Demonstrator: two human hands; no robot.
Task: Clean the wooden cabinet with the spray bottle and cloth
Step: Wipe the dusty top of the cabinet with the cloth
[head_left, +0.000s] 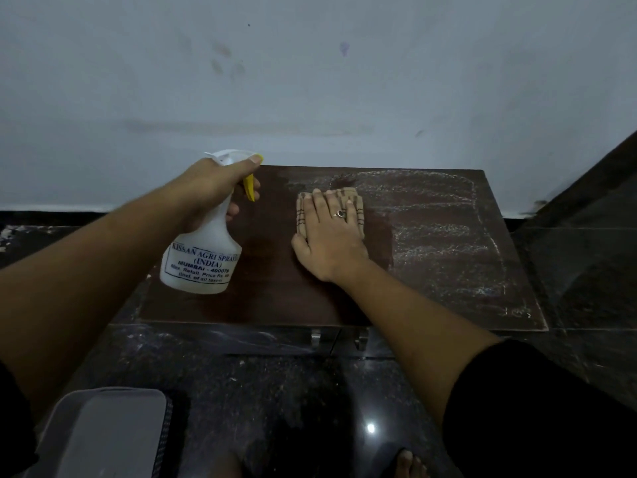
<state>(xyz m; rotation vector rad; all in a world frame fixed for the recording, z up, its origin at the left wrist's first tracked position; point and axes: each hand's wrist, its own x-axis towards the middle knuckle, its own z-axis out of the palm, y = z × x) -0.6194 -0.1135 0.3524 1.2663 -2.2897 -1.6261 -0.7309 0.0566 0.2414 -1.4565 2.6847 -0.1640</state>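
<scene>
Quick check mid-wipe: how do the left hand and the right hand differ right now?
Pose: the left hand is curled, while the right hand lies flat with straight fingers.
Job: the left hand grips the neck of the white spray bottle; the right hand presses the tan cloth onto the wooden cabinet top.
Ring: the right hand wears a ring; the left hand shows none.
Both are bare.

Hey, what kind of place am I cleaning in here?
Probably a room in a home: a low wooden cabinet stands against a scuffed white wall on a dark polished floor, and a bare foot shows.
</scene>
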